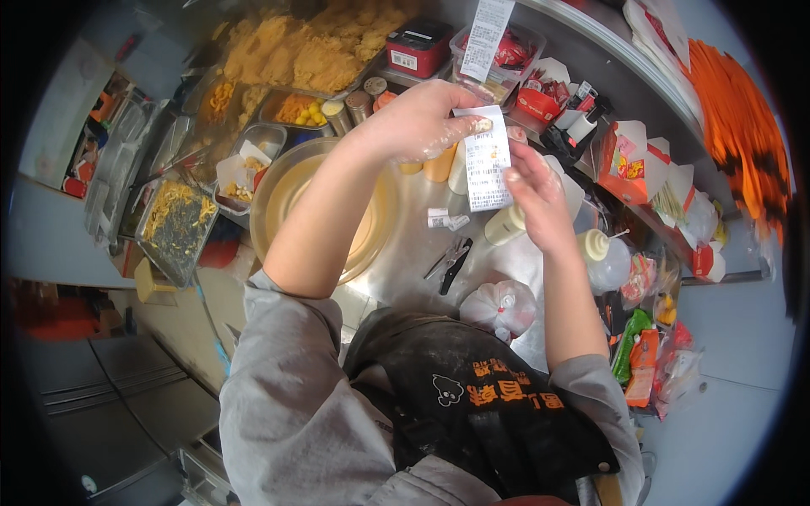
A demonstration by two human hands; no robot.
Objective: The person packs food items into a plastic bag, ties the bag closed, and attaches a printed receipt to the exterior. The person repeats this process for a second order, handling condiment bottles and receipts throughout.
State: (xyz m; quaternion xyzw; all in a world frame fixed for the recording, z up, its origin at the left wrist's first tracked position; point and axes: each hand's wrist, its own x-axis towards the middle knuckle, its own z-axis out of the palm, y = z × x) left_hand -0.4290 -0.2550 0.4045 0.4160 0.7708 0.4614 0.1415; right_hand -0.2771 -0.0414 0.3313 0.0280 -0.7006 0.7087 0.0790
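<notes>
My left hand (436,123), dusted with flour or batter, pinches the top of a printed paper receipt (487,171), with the thumb over its front. At the slip's right edge is my right hand (538,196), thumb and curled fingers against the paper; the fingers behind it are partly hidden. Below the receipt, on the steel counter (405,272), lie small white label stickers (446,219) and a black-handled clip or tool (452,262). A pale squeeze bottle (504,226) stands just beneath my right hand. Nearer my apron is a knotted plastic bag (500,307).
A large round tub (266,209) stands under my left forearm. Fried food (297,54) fills a tray at the back, with shaker jars (359,106) in front. Another receipt (487,38) hangs above a sachet container (512,54). Red-and-white boxes (633,161) line the right shelf.
</notes>
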